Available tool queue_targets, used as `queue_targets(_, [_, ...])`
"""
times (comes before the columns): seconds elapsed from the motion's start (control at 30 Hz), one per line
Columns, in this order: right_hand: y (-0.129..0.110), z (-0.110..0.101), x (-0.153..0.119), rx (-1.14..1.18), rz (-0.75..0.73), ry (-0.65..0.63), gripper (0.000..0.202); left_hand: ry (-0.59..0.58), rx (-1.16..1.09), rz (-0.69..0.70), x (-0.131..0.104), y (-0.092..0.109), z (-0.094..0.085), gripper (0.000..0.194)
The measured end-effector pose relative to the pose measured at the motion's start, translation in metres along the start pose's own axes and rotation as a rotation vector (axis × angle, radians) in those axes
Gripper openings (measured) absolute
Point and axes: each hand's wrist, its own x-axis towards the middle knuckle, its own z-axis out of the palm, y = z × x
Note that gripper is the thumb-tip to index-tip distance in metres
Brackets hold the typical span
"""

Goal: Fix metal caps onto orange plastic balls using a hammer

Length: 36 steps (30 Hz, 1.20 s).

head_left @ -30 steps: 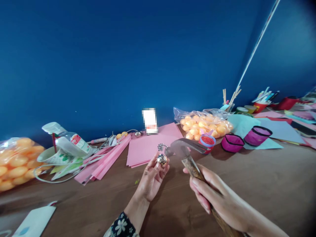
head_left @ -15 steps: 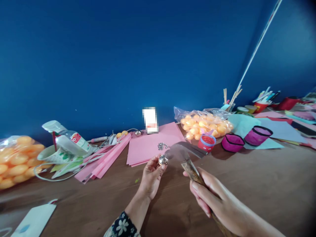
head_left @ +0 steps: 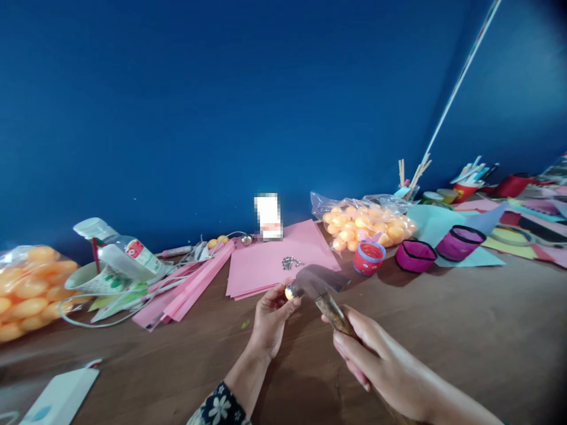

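My left hand [head_left: 269, 321] pinches a small shiny ball [head_left: 289, 293] between thumb and fingers, just above the table. The ball looks pale yellow on its visible side, and its right part is covered. My right hand [head_left: 372, 348] is wrapped round the wooden handle of a hammer [head_left: 329, 308]. The hammer's dark metal head, smeared by motion, is at the ball's right side; I cannot tell whether they touch. Beyond my left hand, several small silver beads [head_left: 291, 263] lie on a stack of pink paper [head_left: 254, 268].
Bags of orange balls [head_left: 354, 227] stand at the right back and far left. Purple fabric cups [head_left: 415, 256] and a red cup [head_left: 368, 260] sit to the right. A bottle [head_left: 133, 260], cables and pink strips [head_left: 186, 295] lie left. A blue wall [head_left: 266, 106] rises behind.
The hammer has moved left and slightly down, so its head now covers part of the ball. My left hand has stayed almost in place with its hold.
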Motion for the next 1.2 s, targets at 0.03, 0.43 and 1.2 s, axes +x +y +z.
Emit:
queue_targets(0.03, [0.000,0.000,0.000,0.009,-0.008,0.000,0.022,0.002,0.001,0.001,0.000,0.000,0.000,0.035])
queue_targets(0.43, [0.000,-0.002,0.001,0.059,-0.012,0.012,0.026,-0.018,0.061,0.004,0.001,-0.001,-0.002,0.036])
queue_targets(1.2, [-0.015,-0.008,0.000,0.149,-0.031,-0.016,0.035,-0.073,-0.191,-0.087,-0.002,0.007,-0.004,0.037])
